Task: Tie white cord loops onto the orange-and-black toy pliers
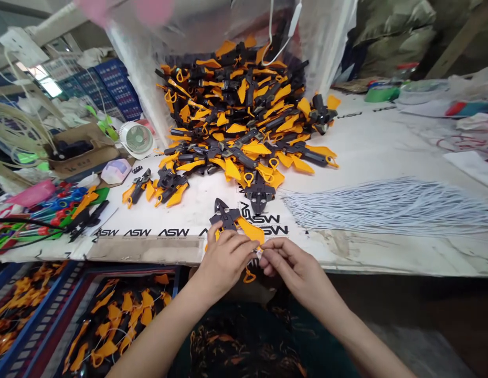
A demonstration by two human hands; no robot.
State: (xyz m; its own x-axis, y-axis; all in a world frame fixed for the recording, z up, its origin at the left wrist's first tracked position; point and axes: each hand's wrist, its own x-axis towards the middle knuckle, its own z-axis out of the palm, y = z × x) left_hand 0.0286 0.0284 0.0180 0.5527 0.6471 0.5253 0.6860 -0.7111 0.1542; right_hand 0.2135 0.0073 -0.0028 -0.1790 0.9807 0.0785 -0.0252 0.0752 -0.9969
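Note:
At the table's front edge lies a black and orange plastic toy (251, 229), shaped like a bird or plane, with orange wings and an orange ring hanging below. My left hand (227, 254) is closed over its body, fingers across the near end. My right hand (285, 261) is pinched closed beside the left fingertips, near the ring. A small white bit shows at these fingertips, too small to make out. Just beyond sits another such toy (260, 197). To the right a bundle of thin white strings (385, 205) is spread on the table.
A large heap of the same toys (236, 115) fills the back of the table (141, 247). Blue crates (81, 304) holding more toys stand below on the left. A small fan (137, 138) and colourful plastic parts (43, 215) are at the left.

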